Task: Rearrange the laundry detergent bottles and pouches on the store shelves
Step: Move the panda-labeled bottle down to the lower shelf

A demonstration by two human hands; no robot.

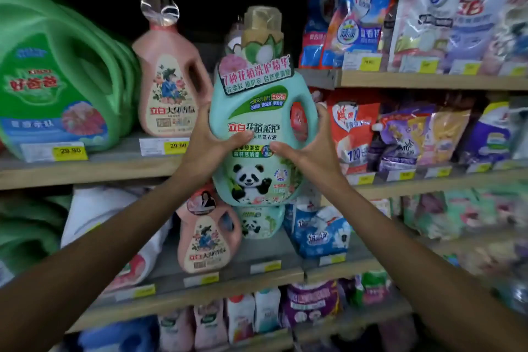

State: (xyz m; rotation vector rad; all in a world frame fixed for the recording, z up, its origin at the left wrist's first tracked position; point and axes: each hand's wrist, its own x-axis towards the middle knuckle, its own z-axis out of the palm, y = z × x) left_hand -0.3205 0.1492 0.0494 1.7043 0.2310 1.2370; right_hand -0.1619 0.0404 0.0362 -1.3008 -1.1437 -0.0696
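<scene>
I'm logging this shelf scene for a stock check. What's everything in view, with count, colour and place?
Panda bottle: one, teal, held up in front of the shelves.
Second panda bottle: one, teal, middle shelf, behind the held one.
Pink bottles: two, one on the upper shelf, one on the middle shelf.
Green jug: one clear, upper shelf, far left; more behind are blurred.
Pouches: many, blue, white, red, purple, right-hand shelves; count unclear.
Price tags: several, yellow and white, on shelf edges.
Small bottles: several, pale, bottom shelf.
Left hand: grips the panda bottle's left side.
Right hand: grips its right side by the handle.
</scene>
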